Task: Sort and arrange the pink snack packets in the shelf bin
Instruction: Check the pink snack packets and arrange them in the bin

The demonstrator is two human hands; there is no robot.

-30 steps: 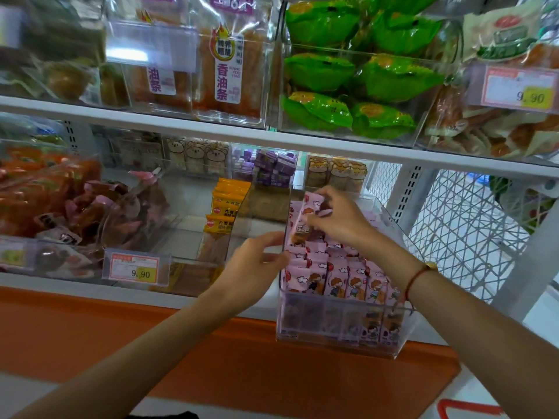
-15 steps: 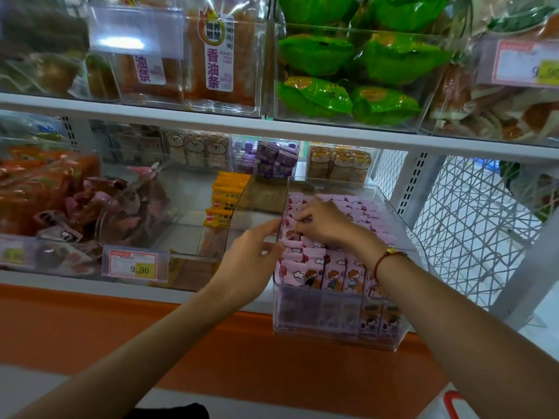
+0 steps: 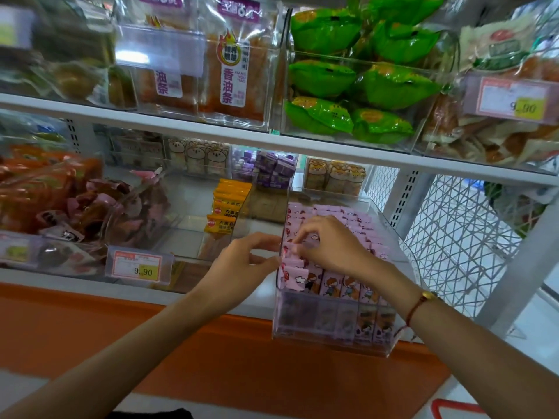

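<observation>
The clear shelf bin [image 3: 329, 325] juts over the front edge of the lower shelf [image 3: 90, 275], its pink snack packets [image 3: 360, 225] in upright rows, while the left hand [image 3: 242, 261] presses straight fingers against the bin's left wall and the right hand [image 3: 329, 246] pinches packets near its front left corner.

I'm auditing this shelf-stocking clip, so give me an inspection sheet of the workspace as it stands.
Surface: white shelf with an orange front band below.
Job's things: pink snack packets in rows inside a clear bin that overhangs the shelf edge.
Clutter: yellow packets, price tag, green packets on the shelf above.
Grippers: left hand touches the bin's left wall; right hand pinches a packet near the bin's left side.
Cables: nothing seen.
Surroundings: white wire mesh to the right.
</observation>
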